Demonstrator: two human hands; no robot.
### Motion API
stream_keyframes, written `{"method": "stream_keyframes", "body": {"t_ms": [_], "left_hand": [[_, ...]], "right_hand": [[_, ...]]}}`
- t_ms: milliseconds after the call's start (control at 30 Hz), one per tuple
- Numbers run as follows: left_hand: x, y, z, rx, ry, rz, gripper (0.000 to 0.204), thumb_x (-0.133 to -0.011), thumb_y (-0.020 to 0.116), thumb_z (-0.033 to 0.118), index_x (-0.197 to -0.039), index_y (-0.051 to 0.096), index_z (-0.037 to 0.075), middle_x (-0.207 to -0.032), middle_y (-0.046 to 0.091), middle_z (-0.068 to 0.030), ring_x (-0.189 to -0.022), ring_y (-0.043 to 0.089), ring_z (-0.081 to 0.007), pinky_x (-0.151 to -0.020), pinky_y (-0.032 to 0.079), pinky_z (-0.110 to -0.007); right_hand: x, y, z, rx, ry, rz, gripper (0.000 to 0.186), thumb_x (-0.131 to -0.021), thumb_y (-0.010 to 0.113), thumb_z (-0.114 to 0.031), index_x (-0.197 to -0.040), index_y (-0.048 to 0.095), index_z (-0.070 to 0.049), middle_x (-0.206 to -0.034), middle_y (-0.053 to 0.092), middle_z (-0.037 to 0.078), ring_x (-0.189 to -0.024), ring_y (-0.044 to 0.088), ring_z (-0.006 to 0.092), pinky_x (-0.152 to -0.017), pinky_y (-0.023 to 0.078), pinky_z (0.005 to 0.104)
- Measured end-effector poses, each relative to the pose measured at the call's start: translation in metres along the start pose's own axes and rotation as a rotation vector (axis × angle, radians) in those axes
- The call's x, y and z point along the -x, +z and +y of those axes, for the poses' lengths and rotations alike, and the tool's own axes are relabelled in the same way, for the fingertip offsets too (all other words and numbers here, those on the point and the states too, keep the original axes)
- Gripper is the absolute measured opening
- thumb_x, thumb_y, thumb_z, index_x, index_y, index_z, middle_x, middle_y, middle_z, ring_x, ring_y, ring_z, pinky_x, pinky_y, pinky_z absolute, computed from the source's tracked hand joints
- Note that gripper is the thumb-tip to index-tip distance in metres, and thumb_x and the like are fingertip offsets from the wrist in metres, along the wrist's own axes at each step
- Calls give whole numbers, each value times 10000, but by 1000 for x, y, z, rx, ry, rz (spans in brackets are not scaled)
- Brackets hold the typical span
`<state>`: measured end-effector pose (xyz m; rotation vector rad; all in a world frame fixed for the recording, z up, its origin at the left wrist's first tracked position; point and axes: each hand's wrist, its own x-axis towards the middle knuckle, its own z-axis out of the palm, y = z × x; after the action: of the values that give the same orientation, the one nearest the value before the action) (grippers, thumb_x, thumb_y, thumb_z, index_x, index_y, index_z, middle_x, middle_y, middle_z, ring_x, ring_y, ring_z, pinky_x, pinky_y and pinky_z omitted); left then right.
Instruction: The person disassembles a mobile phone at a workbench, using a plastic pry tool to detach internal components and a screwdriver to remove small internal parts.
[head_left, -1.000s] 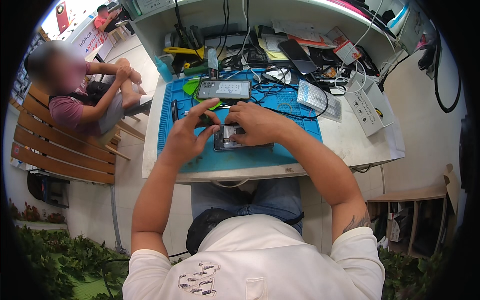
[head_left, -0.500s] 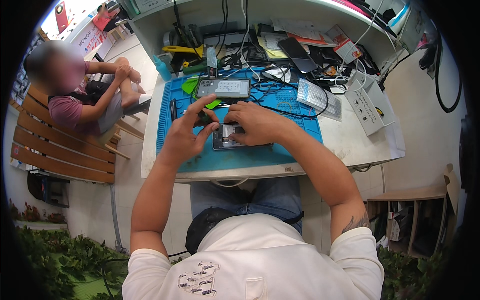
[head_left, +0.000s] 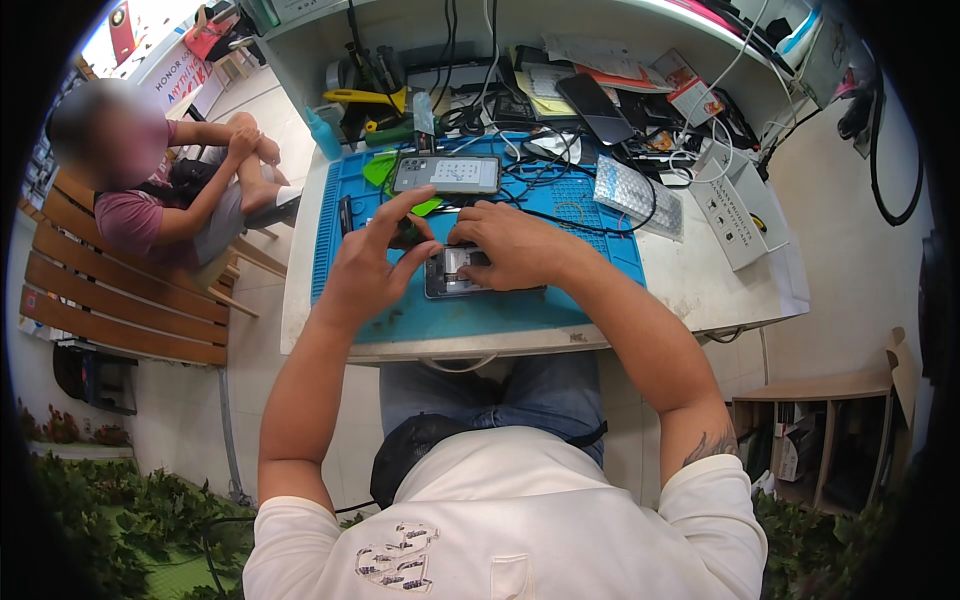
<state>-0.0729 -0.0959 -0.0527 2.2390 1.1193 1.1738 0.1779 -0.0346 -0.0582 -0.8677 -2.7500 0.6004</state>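
Observation:
An opened phone (head_left: 462, 287) with bare insides and a pale inner part lies on the blue work mat (head_left: 420, 325), in front of me. My right hand (head_left: 508, 243) grips it from above, its fingers curled at the far edge and the thumb over the inside. At the phone's left corner, my left hand (head_left: 380, 260) pinches a small tool with a dark green handle (head_left: 408, 234); the tip is too small to make out. Just beyond both hands lies a second phone, its back (head_left: 447, 176) facing up with a pale label on it.
Cables, papers and a dark phone (head_left: 594, 110) crowd the bench's far side. A bubble-wrap pouch (head_left: 638, 198) and a white box (head_left: 733, 210) lie at the right. A blue bottle (head_left: 323, 136) stands far left. A seated person (head_left: 165, 190) is on a wooden bench (head_left: 125, 285) at left.
Both hands keep nearly the same place and grip. The opened phone has not visibly moved.

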Motion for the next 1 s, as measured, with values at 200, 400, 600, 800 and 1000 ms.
{"method": "stream_keyframes", "body": {"t_ms": [200, 400, 600, 800, 1000], "left_hand": [[-16, -8, 16, 45, -12, -89, 703, -975, 824, -43, -1609, 578, 137, -1122, 802, -118, -1017, 805, -202, -902, 653, -358], [-23, -12, 17, -33, -112, -144, 668, -988, 792, -63, -1596, 595, 132, -1100, 799, -102, -1011, 805, -187, -942, 637, -340], [-21, -10, 13, 34, -100, -147, 654, -974, 816, -60, -1567, 621, 134, -1070, 801, -69, -956, 812, -177, -910, 631, -316], [-19, -5, 12, 93, -86, -112, 639, -969, 838, 20, -1556, 650, 191, -1107, 824, -126, -987, 833, -242, -905, 641, -385], [-18, -8, 12, 79, -82, -110, 658, -975, 823, -31, -1581, 612, 115, -1221, 812, -130, -1011, 812, -185, -896, 654, -347]], "right_hand": [[0, 1, 0, -10, -5, 4, 442, -967, 820, -275, -1321, 742, -22, -1250, 692, 135, -1252, 640, 345, -1110, 500, 465], [1, 5, 3, -12, -11, 34, 411, -943, 815, -266, -1275, 776, -26, -1250, 715, 131, -1244, 644, 335, -1096, 520, 461], [2, 8, 4, -15, -27, 72, 397, -941, 816, -260, -1257, 780, -23, -1239, 715, 133, -1227, 645, 338, -1081, 524, 464], [2, 8, 5, -23, -31, 59, 401, -948, 813, -259, -1267, 767, -21, -1247, 705, 136, -1239, 639, 343, -1091, 517, 468], [3, 8, 3, -20, -31, 74, 388, -945, 816, -264, -1246, 782, -22, -1236, 715, 141, -1226, 647, 338, -1079, 521, 466]]}}
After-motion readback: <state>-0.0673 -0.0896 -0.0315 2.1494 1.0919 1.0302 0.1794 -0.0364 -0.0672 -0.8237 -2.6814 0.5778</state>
